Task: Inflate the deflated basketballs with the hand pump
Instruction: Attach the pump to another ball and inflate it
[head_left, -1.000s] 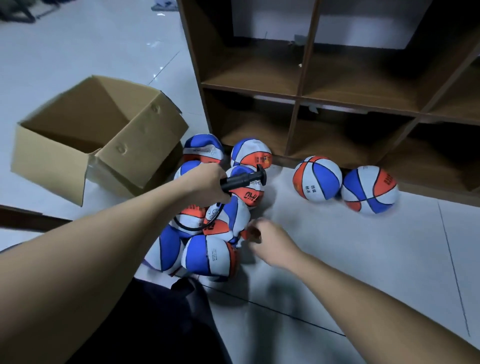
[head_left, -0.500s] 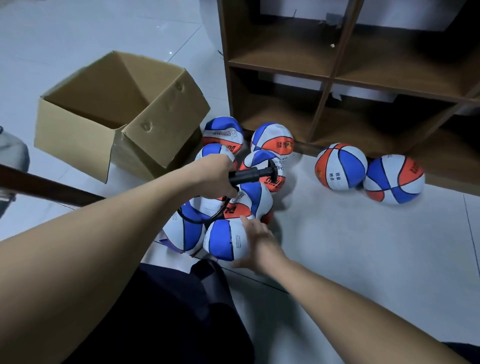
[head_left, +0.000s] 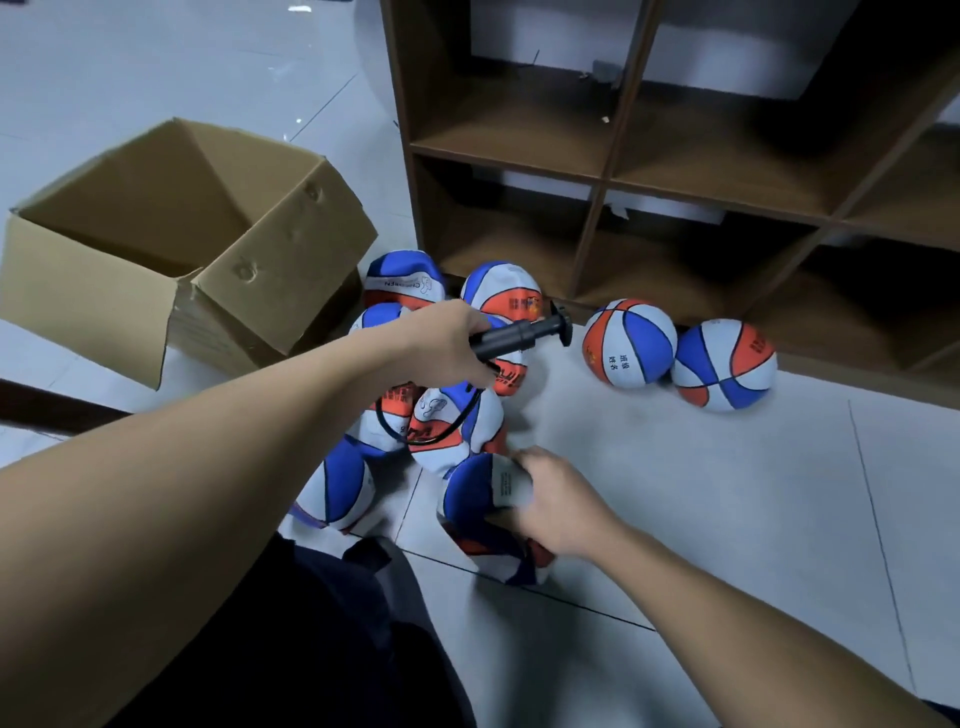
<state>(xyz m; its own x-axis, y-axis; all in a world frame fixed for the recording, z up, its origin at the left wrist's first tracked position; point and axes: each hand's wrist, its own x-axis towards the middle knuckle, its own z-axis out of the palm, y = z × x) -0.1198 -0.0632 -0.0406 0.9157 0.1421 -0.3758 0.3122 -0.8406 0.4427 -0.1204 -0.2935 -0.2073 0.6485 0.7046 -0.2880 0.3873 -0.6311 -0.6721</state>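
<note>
Pale tiled floor (head_left: 675, 519), person crouched over it, dark trouser leg (head_left: 311, 649) at bottom of view. Nearest: right hand (head_left: 558, 506) curled round a limp, crumpled basketball (head_left: 480, 499), blue/white/orange, gripping its right side; ball sits on the floor slightly apart from the rest. Just beyond it, a pile of deflated balls (head_left: 457, 421), same colours, heaped against each other. Left hand (head_left: 447, 345) above the pile, fist closed round the barrel of a black hand pump (head_left: 519, 335); pump lies roughly level, T-handle pointing right, thin black hose (head_left: 415, 439) looping down over the pile. Right of the pump, two round, full-looking balls (head_left: 628, 343) (head_left: 724, 364) touching each other, at the foot of a brown wooden cubby shelf (head_left: 608, 171). Left, beside the pile: open cardboard box (head_left: 104, 280), flaps up.
</note>
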